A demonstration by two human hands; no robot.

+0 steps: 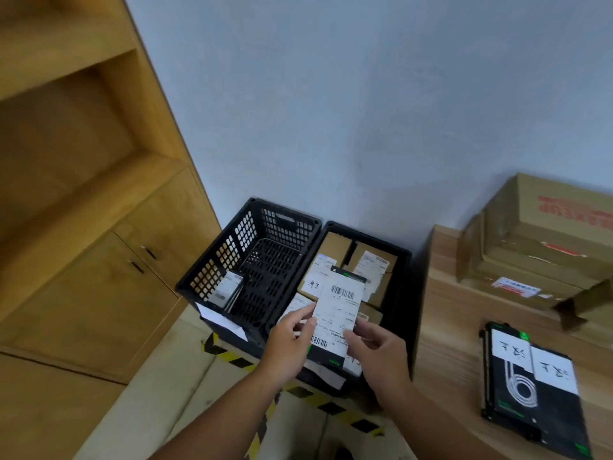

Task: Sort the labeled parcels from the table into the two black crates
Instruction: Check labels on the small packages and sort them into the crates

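Both hands hold one flat black parcel (338, 307) with a white barcode label, above the right black crate (403, 277). My left hand (288, 343) pinches its left edge; my right hand (378, 350) grips its lower right edge. The right crate holds several brown labeled boxes (371, 260). The left black crate (252, 234) holds a couple of flat parcels (229, 288) leaning on its left wall. On the wooden table (447, 327) at the right lie flat black parcels (530, 376) with white handwritten labels.
Large cardboard boxes (547, 240) are stacked at the back of the table. A wooden shelf and cabinet unit (99, 227) stands to the left. Yellow-black hazard tape (238, 360) runs along the floor under the crates. A grey wall is behind.
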